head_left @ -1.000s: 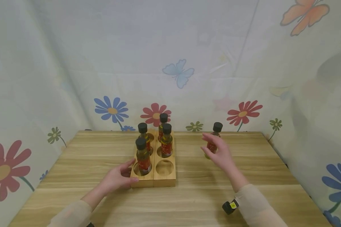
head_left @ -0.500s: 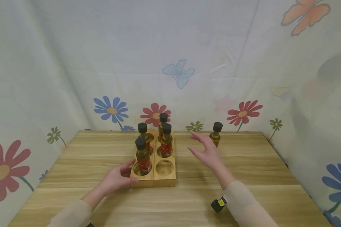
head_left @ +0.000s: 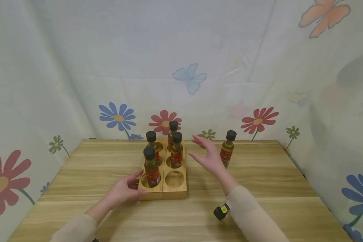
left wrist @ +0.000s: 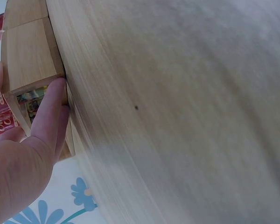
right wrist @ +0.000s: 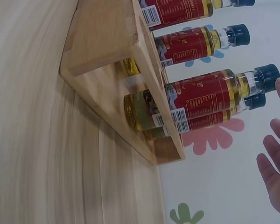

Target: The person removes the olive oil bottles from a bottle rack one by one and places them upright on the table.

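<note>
A wooden bottle rack (head_left: 174,195) with two columns of round holes stands left of the table's middle. Several small oil bottles with black caps and red labels stand in it, among them a front left bottle (head_left: 152,172) and a right middle bottle (head_left: 176,155). Its front right and back left holes hold nothing. My left hand (head_left: 121,192) grips the rack's front left corner, thumb along the front. My right hand (head_left: 211,157) hovers between rack and loose oil bottle (head_left: 226,153), fingers spread, touching neither. In the right wrist view, bottles (right wrist: 200,95) lean in the rack.
The wood-grain table (head_left: 260,188) runs back to a white cloth backdrop (head_left: 139,50) printed with flowers and butterflies. A black wrist camera (head_left: 221,212) hangs under my right sleeve, close above the tabletop.
My right hand has moved left, away from the loose bottle and towards the rack, uncovering the bottle's label. My left hand and the rack have stayed in place.
</note>
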